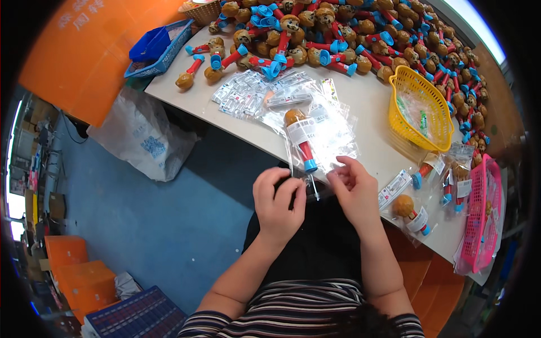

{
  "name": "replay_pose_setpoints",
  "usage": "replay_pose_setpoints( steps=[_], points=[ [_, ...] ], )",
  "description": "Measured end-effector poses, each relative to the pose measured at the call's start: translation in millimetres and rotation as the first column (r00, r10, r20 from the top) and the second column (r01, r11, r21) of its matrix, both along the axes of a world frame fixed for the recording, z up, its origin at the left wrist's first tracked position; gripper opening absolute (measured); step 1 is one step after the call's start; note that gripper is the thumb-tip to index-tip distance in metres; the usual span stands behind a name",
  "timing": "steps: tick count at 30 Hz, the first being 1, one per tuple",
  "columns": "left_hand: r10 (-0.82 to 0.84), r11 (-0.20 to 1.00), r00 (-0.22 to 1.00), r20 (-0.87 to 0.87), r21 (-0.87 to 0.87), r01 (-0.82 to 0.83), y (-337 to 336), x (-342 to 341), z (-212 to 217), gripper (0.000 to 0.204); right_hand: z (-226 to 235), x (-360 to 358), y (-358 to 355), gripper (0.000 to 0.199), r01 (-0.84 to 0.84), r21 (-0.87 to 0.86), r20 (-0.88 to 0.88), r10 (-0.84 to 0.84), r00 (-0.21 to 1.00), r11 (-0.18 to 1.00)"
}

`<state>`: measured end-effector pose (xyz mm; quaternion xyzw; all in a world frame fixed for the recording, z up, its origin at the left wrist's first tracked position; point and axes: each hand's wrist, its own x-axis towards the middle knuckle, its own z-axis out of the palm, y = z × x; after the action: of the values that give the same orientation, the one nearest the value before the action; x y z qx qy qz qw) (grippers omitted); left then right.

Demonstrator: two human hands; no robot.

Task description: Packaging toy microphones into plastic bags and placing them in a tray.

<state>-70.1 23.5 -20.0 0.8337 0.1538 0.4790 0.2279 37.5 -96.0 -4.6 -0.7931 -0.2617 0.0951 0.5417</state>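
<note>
At the near table edge lies a clear plastic bag (318, 177) with a toy (305, 149) inside. The toy has a round brown head, a red handle and a blue foot; a white paper slip covers its middle. My left hand (277, 204) has its fingers curled and pinched at the bag's lower left corner. Across from it, my right hand (356, 190) is closed on the bag's right edge, thumb against fingers. Under and beyond the bag are more flat clear bags (332, 115) and a spread of printed paper slips (242, 93).
Loose toys (338, 34) are heaped along the table's far side. A yellow basket (437, 112) with small bags stands right, near bagged toys (407, 206) and a pink basket (478, 225). A blue basket (177, 48) sits far left; a white sack (141, 132) is on the floor.
</note>
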Motion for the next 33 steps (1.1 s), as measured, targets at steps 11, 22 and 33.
replay_pose_setpoints(
  steps=[11,22,33],
  points=[
    [-0.171,0.979,0.965,-0.197,0.076,0.189,-19.0,14.2,2.3,0.02,15.1,8.3,-9.8,0.026,0.001,0.136,-0.641,0.087,0.762,0.991],
    [-0.269,0.957,0.943,-0.195,0.06,0.285,-15.5,16.9,-4.0,0.018,7.5,2.0,-4.5,0.025,0.092,0.246,-0.627,0.086,0.774,0.965],
    [-0.325,0.386,0.845,0.424,-0.756,0.528,49.4,-26.9,13.4,0.008,8.8,12.2,-5.3,0.017,0.078,0.157,-0.541,0.02,0.841,0.984]
  ],
)
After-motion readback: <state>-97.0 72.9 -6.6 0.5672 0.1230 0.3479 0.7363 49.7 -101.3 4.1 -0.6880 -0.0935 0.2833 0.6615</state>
